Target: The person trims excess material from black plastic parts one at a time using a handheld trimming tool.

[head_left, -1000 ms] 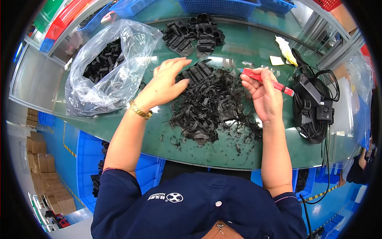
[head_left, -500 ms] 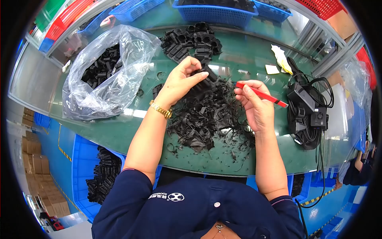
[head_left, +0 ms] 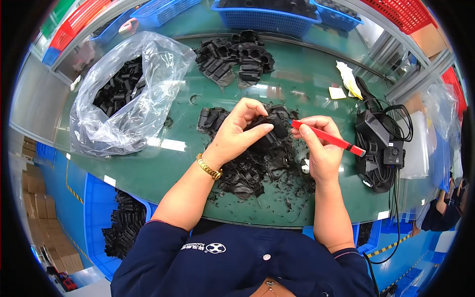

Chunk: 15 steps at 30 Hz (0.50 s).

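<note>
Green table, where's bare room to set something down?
Front left of the green table, between the clear bag and left forearm; also at the back, between the heaped black parts and pale note. It's crowded with black scraps about the left hand, and rightward around a cabled device.

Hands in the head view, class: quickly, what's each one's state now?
Left hand: closed, holding a black part.
Right hand: closed, holding a red tool.
</note>
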Available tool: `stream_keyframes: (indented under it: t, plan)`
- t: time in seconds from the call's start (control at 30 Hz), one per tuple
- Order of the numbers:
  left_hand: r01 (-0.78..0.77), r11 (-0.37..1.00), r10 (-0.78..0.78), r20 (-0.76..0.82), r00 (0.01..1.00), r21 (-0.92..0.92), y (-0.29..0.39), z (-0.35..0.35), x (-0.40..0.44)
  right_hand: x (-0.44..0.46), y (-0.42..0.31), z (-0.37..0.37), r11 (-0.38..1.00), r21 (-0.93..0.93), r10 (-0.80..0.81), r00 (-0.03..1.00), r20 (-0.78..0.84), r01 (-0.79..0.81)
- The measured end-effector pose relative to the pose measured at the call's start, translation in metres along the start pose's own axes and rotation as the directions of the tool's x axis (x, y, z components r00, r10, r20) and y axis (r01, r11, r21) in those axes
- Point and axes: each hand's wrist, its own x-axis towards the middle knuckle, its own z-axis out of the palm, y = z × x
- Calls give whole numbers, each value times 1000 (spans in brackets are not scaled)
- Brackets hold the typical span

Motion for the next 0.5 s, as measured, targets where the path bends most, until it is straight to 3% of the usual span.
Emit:
stream_keyframes:
  t: [0.27, 0.37, 0.4, 0.5]
  plan:
    - [75, 985, -68, -45, 997, 158, 5, 4, -5, -3, 1, 3, 990, -132, -43, 999, -2, 42]
    - [10, 978, -2, -36, 999, 208, 4, 7, -4, 1, 5, 4, 917, -296, -252, 964, 89, 267]
    - [11, 979, -4, -32, 999, 205, 2, 6, -4, 3, 5, 2, 835, -399, -339, 926, 166, 378]
    - [-96, 946, 97, 14, 995, 309, -1, 4, -2, 4, 4, 6, 715, -465, -449, 853, 266, 522]
